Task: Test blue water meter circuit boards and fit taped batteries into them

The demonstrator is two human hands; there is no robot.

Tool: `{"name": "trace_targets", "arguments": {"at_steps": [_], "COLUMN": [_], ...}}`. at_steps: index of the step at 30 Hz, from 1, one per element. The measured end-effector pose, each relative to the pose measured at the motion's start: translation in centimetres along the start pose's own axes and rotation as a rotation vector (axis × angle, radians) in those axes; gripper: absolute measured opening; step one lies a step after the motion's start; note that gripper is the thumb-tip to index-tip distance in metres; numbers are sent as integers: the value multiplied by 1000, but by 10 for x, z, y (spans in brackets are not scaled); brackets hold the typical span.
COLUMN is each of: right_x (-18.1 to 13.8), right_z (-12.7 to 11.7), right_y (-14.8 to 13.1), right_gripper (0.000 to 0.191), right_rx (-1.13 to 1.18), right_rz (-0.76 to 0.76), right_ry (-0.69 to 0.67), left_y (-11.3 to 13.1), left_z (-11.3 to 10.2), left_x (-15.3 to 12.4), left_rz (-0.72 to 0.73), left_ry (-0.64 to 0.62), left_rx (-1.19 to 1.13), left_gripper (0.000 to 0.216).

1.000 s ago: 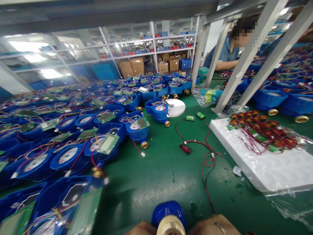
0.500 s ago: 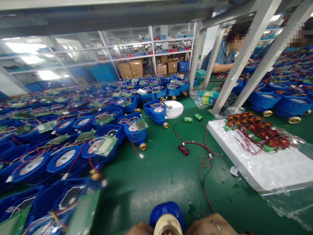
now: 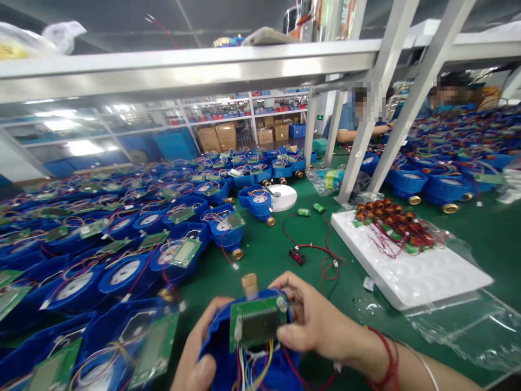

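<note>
A blue water meter housing (image 3: 217, 353) is held low in front of me, its brass fitting (image 3: 249, 284) pointing away. Wrapped around its left side is my left hand (image 3: 199, 347), thumb over the rim. My right hand (image 3: 303, 320) grips the right side, with its thumb on the edge of a green circuit board with a grey display (image 3: 258, 323). Several coloured wires run from the board down into the housing. Beyond lie a small black module with red digits (image 3: 297, 256), its red and black leads, and two green batteries (image 3: 304, 212).
Rows of blue meters (image 3: 122, 274) cover the left. On the right, a white foam tray (image 3: 439, 277) bears wired batteries beside clear plastic film. Metal posts (image 3: 376, 103) rise behind it. A white disc (image 3: 285, 199) lies farther back; two people sit at the far right.
The meter has turned from showing its brass end to showing its open top and circuit board. Both hands have come further into view, and the camera has tilted up.
</note>
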State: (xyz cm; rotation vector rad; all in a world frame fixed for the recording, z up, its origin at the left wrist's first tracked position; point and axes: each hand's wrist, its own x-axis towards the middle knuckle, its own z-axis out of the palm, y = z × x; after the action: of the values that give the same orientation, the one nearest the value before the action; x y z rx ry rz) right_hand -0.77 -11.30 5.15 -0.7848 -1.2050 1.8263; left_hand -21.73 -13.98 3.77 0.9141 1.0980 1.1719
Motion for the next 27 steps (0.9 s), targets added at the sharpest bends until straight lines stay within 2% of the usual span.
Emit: {"name": "trace_targets", "arguments": {"at_steps": [2, 4, 6, 10, 16, 19, 21, 22, 24, 25, 27], "right_x": [11, 21, 29, 40, 42, 38, 35, 34, 31, 28, 16], "right_z": [0, -4, -9, -17, -22, -26, -30, -32, -36, -37, -40], "right_y": [10, 22, 33, 41, 42, 42, 42, 41, 39, 38, 35], "right_gripper": [48, 50, 53, 51, 48, 50, 51, 51, 50, 48, 38], "right_rx": [57, 97, 148, 199, 209, 201, 152, 95, -98, -224, -496], "right_rz": [56, 102, 157, 239, 267, 267, 256, 236, 111, -6, -338], "right_ry": [82, 144, 177, 193, 137, 68, 70, 110, 275, 380, 585], "left_y": [-9, -16, -21, -27, -33, -33, -33, -32, -31, -30, -29], "left_z": [-2, -3, -1, 2, 1, -1, -1, -1, 0, 0, 1], "left_x": [8, 18, 27, 41, 46, 46, 45, 44, 43, 43, 43], "left_rz": [-193, -292, -328, -392, -392, -434, -454, -456, -448, -439, -405], "left_ry": [8, -16, -10, 86, 81, 89, 105, 116, 140, 149, 153], "left_rx": [-151, -234, -296, -395, -460, -438, -401, -384, -364, -363, -371], "left_gripper": [59, 55, 50, 40, 38, 40, 42, 42, 43, 44, 45]}}
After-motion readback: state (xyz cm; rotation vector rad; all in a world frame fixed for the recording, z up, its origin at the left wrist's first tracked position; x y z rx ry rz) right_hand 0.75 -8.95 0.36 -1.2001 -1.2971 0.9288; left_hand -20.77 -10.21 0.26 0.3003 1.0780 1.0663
